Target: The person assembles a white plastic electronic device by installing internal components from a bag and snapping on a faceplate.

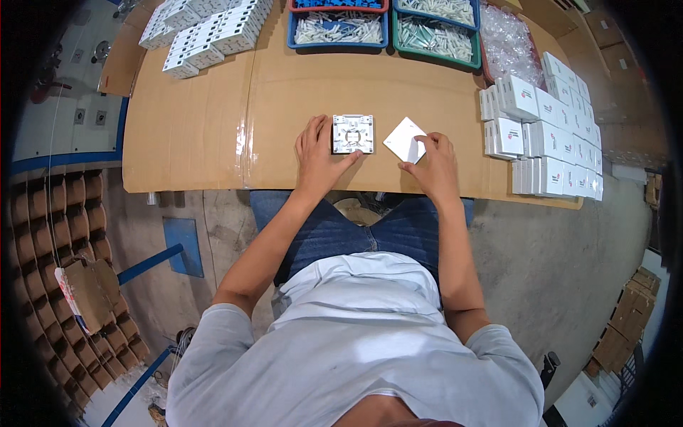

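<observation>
while the left hand (318, 160) rests against the square module (353, 134) on the cardboard-topped surface (284, 85), grip spread wide, the right hand (440, 167) pinches the white plate (403, 136) just right of it, maybe slightly lifted.

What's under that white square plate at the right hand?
Brown cardboard shows around the white square plate; the right hand touches its right side. What lies directly beneath is covered.

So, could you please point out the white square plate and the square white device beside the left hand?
White square plate (403, 139): head view, middle of its flat face.
Square white device (353, 133): head view, its middle.
</observation>
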Demonstrator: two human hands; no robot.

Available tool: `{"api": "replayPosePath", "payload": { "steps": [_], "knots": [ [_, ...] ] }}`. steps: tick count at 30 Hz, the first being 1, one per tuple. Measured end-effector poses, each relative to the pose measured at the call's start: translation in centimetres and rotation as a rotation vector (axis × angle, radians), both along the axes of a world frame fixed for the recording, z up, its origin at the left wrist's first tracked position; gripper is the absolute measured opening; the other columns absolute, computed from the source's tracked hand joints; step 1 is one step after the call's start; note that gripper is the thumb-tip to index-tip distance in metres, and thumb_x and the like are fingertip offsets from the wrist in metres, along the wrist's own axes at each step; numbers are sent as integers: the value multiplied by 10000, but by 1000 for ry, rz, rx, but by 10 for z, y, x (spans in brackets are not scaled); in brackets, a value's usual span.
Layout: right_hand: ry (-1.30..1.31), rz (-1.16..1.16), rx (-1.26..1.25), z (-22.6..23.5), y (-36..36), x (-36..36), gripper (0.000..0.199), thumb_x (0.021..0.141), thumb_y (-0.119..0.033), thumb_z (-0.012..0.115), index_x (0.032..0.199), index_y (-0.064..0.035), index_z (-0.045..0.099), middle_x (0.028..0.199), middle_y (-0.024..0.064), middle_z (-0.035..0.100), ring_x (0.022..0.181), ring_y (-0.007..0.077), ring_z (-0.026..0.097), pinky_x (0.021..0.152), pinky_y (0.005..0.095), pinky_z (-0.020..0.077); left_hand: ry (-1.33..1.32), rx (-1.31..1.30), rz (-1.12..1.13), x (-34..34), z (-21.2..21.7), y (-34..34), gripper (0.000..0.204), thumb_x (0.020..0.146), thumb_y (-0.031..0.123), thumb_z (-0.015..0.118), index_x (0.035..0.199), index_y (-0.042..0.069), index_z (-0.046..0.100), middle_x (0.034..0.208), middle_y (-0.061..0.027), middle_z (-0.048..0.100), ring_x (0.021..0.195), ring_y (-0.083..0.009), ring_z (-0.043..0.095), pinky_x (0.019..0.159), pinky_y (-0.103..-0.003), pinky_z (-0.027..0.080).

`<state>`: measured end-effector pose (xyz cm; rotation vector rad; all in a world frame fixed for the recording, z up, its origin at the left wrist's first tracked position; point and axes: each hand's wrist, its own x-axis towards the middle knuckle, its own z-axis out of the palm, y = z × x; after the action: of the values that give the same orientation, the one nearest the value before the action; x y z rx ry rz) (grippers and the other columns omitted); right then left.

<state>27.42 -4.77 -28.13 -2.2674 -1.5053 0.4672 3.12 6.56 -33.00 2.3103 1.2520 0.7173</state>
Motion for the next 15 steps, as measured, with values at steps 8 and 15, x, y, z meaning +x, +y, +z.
{"api": "replayPosePath", "payload": {
  "steps": [8,15],
  "knots": [
    [-27,148,185,-39,-2,33,457,832,-114,742,1286,-114,701,1584,203,421,1484,428,346,1199,525,303,37,34,14,11,4,-1,913,800,469,822,1496,2,458,1513,-242,422,1431,-400,371,1185,-525,256],
    [1,80,244,-42,-5,19,474,876,-181,747,1339,-139,656,1611,196,397,1505,412,333,1200,579,270,37,34,-5,9,0,0,857,822,503,787,1448,2,483,1532,-248,405,1476,-417,328,1207,-556,233]
  ]
}}
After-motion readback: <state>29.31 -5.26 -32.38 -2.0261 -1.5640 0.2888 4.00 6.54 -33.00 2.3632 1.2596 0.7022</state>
